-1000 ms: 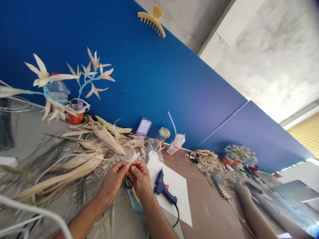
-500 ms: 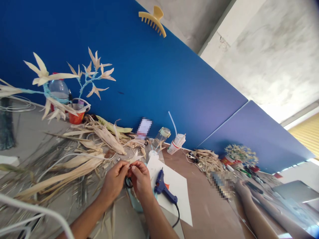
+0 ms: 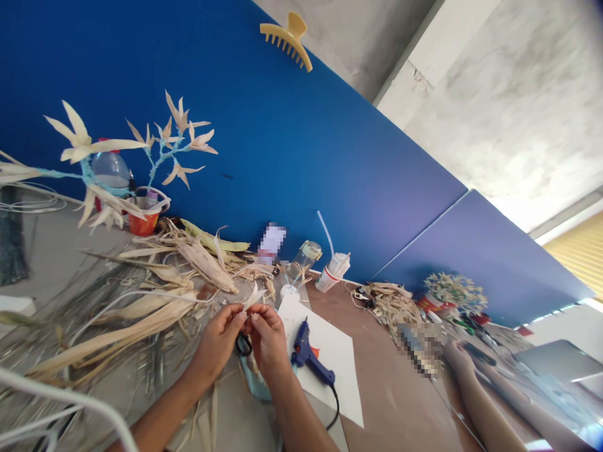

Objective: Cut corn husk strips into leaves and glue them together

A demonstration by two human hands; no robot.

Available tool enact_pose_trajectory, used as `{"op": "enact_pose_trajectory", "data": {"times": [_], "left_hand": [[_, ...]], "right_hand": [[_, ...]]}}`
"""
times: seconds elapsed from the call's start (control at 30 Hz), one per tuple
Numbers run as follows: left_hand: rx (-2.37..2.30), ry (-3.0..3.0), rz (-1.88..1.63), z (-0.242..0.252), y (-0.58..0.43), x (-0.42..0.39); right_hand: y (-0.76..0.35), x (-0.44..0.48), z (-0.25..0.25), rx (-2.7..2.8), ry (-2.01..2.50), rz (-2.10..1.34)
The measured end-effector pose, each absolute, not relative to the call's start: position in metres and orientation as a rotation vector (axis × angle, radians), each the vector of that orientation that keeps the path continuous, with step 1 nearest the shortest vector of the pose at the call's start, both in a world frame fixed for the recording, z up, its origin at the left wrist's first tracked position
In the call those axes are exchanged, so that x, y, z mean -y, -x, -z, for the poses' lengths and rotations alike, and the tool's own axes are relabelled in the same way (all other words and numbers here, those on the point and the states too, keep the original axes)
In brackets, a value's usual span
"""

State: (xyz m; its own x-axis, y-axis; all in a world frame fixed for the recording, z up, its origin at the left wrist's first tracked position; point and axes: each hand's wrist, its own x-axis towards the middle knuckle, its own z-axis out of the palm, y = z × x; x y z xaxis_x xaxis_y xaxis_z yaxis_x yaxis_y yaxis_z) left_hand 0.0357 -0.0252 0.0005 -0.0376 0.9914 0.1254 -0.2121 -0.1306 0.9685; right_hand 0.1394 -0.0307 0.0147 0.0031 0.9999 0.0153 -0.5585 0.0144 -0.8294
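My left hand [image 3: 217,339] and my right hand [image 3: 269,339] meet fingertip to fingertip over the table. Both pinch a small pale piece of corn husk [image 3: 255,296], whose pointed tips stick up above the fingers; its lower end is hidden. Below and between the hands are a black loop [image 3: 244,345], perhaps a scissors handle, and a light-blue item [image 3: 257,382], partly covered by my right wrist. Just right of my right hand, a blue hot glue gun [image 3: 308,356] lies on a white sheet [image 3: 346,383].
Dried corn husks [image 3: 202,254] and thin wires spread over the left side. Husk flowers on blue stems [image 3: 162,154] stand by a red cup [image 3: 142,224]. A glass jar [image 3: 306,254] and paper cup [image 3: 332,274] are behind. Another person's arms [image 3: 471,376] rest at right.
The husk piece shows a little more above my fingertips, and my fingers have shifted slightly around it. The glue gun and the other things stay in place.
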Motion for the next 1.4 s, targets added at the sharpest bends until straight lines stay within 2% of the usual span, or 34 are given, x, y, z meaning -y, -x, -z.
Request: {"op": "enact_pose_trajectory", "data": {"times": [0.97,1.4], "left_hand": [[-1.129,-1.264,-1.475,-0.005,-0.034,0.028],[-1.076,-1.253,-1.426,-0.009,-0.036,0.029]], "right_hand": [[-0.137,0.03,-0.014,0.791,0.776,-1.434],[-0.148,0.023,-0.019,0.453,0.723,-1.705]]}}
